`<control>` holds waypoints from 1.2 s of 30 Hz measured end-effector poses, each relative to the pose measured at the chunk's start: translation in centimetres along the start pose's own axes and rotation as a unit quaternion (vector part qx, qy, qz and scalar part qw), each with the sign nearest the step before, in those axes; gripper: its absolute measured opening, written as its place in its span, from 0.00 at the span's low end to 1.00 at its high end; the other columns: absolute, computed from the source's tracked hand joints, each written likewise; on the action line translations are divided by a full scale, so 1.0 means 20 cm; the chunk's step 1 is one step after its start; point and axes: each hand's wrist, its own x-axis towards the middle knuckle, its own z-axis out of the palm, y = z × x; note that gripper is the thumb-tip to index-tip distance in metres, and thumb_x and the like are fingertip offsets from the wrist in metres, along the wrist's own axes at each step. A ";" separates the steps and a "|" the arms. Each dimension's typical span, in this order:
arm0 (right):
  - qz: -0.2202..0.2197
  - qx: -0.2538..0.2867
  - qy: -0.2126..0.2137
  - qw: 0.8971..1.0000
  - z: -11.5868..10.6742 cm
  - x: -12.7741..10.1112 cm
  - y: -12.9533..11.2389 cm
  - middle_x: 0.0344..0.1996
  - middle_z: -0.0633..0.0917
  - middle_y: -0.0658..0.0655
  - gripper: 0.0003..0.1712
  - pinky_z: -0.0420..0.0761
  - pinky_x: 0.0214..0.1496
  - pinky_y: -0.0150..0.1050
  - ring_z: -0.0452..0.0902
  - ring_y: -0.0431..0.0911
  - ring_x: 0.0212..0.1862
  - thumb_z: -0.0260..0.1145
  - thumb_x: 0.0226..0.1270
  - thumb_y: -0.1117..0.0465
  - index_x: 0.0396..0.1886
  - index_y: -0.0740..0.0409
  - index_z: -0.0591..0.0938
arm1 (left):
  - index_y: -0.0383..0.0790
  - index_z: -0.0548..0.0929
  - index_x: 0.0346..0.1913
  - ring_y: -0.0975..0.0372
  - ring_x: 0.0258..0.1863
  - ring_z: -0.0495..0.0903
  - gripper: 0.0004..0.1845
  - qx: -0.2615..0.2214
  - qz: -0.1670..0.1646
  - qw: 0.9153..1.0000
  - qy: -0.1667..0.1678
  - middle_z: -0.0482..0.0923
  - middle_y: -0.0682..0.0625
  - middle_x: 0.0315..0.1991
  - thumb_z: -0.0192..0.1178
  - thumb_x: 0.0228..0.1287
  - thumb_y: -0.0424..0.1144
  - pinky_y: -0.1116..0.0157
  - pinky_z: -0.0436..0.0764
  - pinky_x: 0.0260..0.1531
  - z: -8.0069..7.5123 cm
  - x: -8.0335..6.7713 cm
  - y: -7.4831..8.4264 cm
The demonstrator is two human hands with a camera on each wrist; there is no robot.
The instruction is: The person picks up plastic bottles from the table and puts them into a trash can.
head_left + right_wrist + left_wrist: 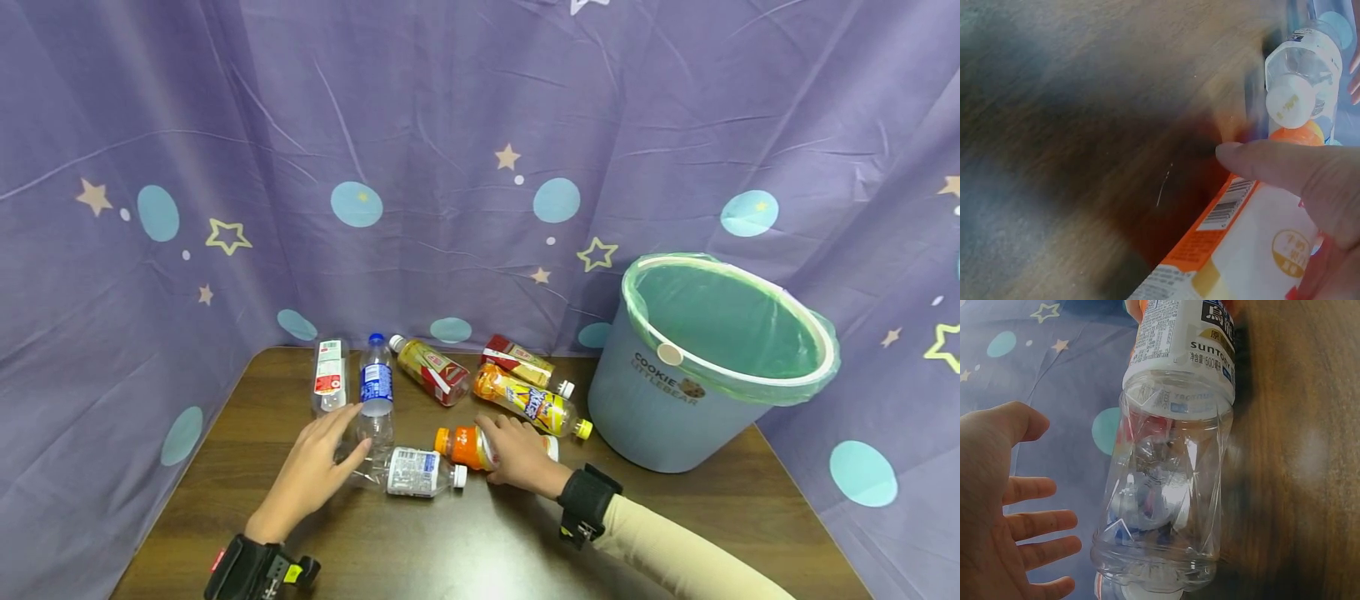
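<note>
Near the centre of the head view, low in the frame, a clear empty plastic bottle with a white label and white cap [408, 472] lies on its side on the dark brown wooden table [465, 550]. Its long axis runs nearly left to right across the picture, the cap pointing right and the base pointing left, towards the left hand [311, 471].

That hand is held with its fingers [1035, 522] straight and spread, the palm turned towards the bottle's base. In the left wrist view a gap of purple cloth is seen between the fingers and the clear wall, so the bottle is not yet touched, only approached from just beside. The left hand is plainly the nearer one to this bottle.

Immediately right of the white cap lies a smaller plastic bottle with an orange cap and an orange and white label [472, 446], also on its side, its cap pointing left so that the two caps nearly meet. The right hand [521, 457] is laid over it; in the right wrist view a finger [1285, 169] is curled across the label, so the bottle is gripped from above.

A blue-capped clear water bottle [376, 392] is seen just above the left hand. A pale blue bucket lined with a green bag [660, 400] stands at the right of the frame, well apart from both hands.
</note>
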 end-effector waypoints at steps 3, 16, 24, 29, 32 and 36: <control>0.000 -0.001 0.006 1.000 -0.01 0.00 0.00 0.46 0.84 0.62 0.50 0.79 0.45 0.52 0.81 0.58 0.46 0.88 0.36 0.58 0.63 0.54 0.74 | 0.37 0.70 0.73 0.37 0.68 0.72 0.32 -0.002 0.002 1.000 0.004 0.72 0.34 0.70 0.62 0.71 0.48 0.34 0.64 0.68 0.00 0.00 0.00; -0.016 -0.050 -0.015 0.999 -0.17 0.02 0.02 0.40 0.82 0.57 0.45 0.79 0.31 0.47 0.80 0.52 0.39 0.86 0.33 0.61 0.58 0.52 0.77 | 0.36 0.70 0.73 0.37 0.68 0.72 0.32 -0.006 0.004 1.000 0.001 0.71 0.34 0.70 0.62 0.71 0.47 0.34 0.64 0.68 0.01 -0.01 0.00; -0.002 -0.073 -0.071 0.995 -0.47 0.02 -0.01 0.41 0.84 0.55 0.46 0.82 0.40 0.52 0.82 0.54 0.42 0.88 0.35 0.59 0.58 0.49 0.75 | 0.36 0.70 0.73 0.38 0.68 0.71 0.33 -0.005 0.005 1.000 0.001 0.71 0.34 0.70 0.62 0.71 0.47 0.34 0.64 0.68 0.01 0.00 -0.01; -0.015 -0.085 -0.075 0.993 -0.68 -0.01 -0.07 0.46 0.85 0.55 0.47 0.82 0.42 0.52 0.82 0.54 0.42 0.87 0.38 0.52 0.62 0.47 0.75 | 0.35 0.70 0.73 0.38 0.68 0.72 0.33 -0.003 0.007 1.000 0.001 0.72 0.34 0.70 0.63 0.71 0.47 0.34 0.64 0.68 0.02 0.00 -0.01; -0.029 -0.102 -0.064 0.992 -0.79 -0.03 -0.10 0.50 0.85 0.55 0.48 0.82 0.46 0.51 0.82 0.54 0.44 0.85 0.40 0.51 0.65 0.48 0.75 | 0.35 0.70 0.73 0.38 0.68 0.71 0.33 -0.004 0.005 1.000 -0.001 0.71 0.34 0.70 0.63 0.71 0.48 0.34 0.64 0.68 0.02 0.00 -0.01; -0.040 -0.122 -0.054 0.990 -0.93 -0.07 -0.14 0.47 0.84 0.54 0.47 0.81 0.47 0.49 0.81 0.53 0.43 0.84 0.40 0.55 0.66 0.48 0.75 | 0.36 0.70 0.73 0.38 0.69 0.71 0.33 -0.006 0.003 1.000 -0.001 0.71 0.35 0.71 0.62 0.71 0.47 0.34 0.63 0.68 0.02 -0.01 -0.01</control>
